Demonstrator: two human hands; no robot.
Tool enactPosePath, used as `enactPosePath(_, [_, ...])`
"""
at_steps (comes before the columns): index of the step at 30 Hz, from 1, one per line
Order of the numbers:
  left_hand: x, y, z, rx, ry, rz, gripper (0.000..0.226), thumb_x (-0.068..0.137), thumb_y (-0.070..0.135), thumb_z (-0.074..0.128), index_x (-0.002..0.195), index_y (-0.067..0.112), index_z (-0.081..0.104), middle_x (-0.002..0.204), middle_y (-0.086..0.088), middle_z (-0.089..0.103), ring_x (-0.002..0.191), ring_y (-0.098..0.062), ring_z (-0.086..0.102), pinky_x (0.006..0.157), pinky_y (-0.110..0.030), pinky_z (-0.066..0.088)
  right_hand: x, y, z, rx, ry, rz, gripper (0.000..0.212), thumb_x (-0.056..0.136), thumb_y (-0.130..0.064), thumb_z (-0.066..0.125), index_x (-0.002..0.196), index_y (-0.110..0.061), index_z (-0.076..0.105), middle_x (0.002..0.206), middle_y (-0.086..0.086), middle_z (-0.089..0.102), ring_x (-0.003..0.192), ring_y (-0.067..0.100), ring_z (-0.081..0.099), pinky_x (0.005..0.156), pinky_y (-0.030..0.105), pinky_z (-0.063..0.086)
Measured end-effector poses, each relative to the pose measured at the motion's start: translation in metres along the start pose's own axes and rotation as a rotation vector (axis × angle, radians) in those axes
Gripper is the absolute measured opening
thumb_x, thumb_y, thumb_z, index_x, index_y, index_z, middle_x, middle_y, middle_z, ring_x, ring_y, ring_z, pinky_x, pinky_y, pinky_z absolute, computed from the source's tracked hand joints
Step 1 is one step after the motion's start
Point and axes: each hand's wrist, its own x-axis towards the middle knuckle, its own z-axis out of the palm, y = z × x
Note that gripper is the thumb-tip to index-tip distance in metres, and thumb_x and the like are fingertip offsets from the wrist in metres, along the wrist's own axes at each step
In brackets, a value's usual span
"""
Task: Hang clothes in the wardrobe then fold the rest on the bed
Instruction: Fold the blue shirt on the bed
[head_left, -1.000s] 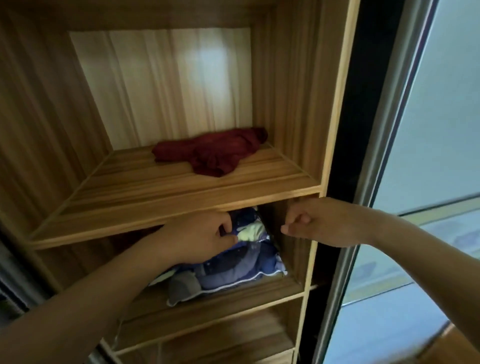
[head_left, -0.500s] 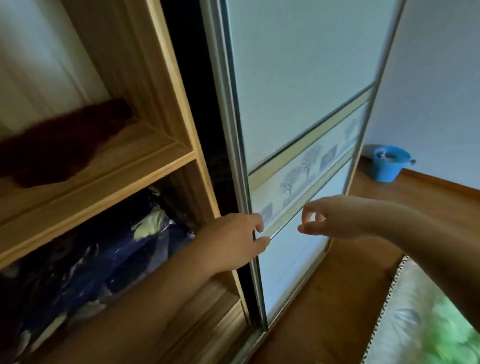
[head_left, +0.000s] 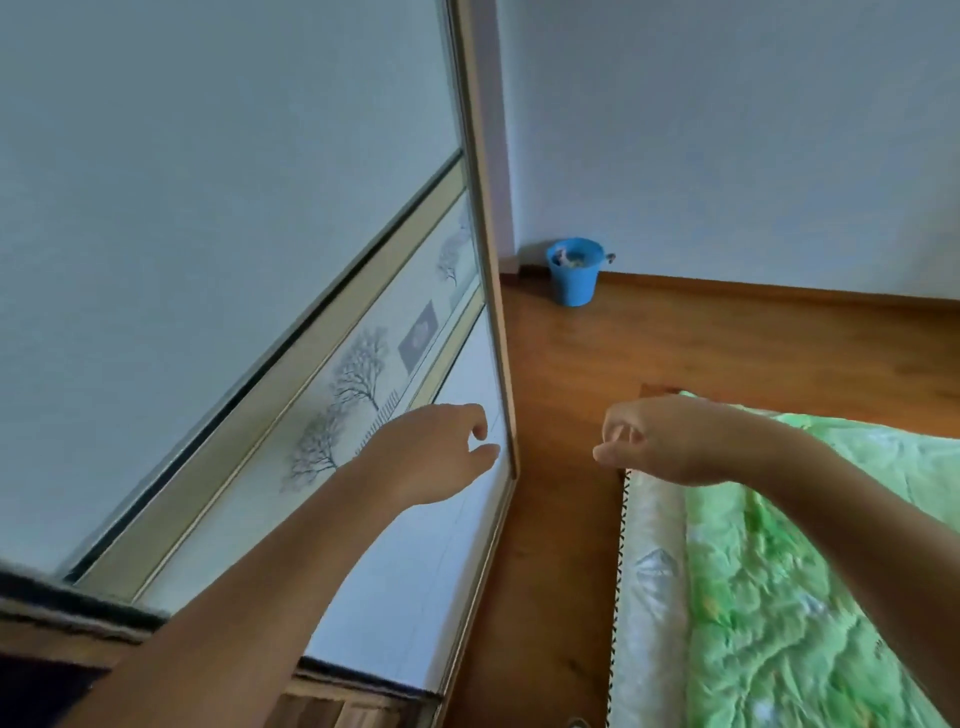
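The wardrobe's pale sliding door (head_left: 208, 208), with a band of tree drawings across it, fills the left half of the view. My left hand (head_left: 436, 452) hovers in front of the door's lower panel near its right edge, fingers loosely curled, holding nothing. My right hand (head_left: 660, 439) hangs in the air over the corner of the bed (head_left: 805, 571), fingers loosely curled with the thumb sticking out, also holding nothing. The bed carries a crumpled green quilt. No clothes or hangers show in this view.
A blue bucket (head_left: 574, 270) stands on the wooden floor (head_left: 561, 493) in the far corner by the wall. A strip of floor runs between the door and the bed. A bit of the wardrobe's wooden frame (head_left: 337, 706) shows at the bottom left.
The view has swung right, from the open shelves with the red and blue clothes to the sliding door, floor and bed. My left hand has left the shelf and moved along to the door.
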Motion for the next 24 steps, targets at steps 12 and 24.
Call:
enactPosePath(12, [0.152,0.136,0.011,0.068,-0.107,0.360,0.019,0.098,0.048,0.051,0.100,0.030,0.056,0.088,0.013,0.060,0.079,-0.006,0.058,0.063,-0.029,0.046,-0.050,0.135,-0.009,0.092,0.134,0.397,0.040,0.098,-0.061,0.048,0.122,-0.031,0.058,0.104,-0.007,0.066,0.093,0.016,0.057,0.080,0.034,0.045])
enactPosePath(24, [0.326,0.273,0.039,0.250,-0.296,0.765,0.020,0.096,0.057,0.048,0.101,0.039,0.056,0.093,0.018,0.061,0.081,-0.004,0.061,0.073,-0.036,0.055,-0.058,0.233,-0.011,0.243,0.217,0.841,0.047,0.099,-0.062,0.046,0.129,-0.027,0.056,0.088,-0.011,0.052,0.088,0.018,0.052,0.083,0.036,0.051])
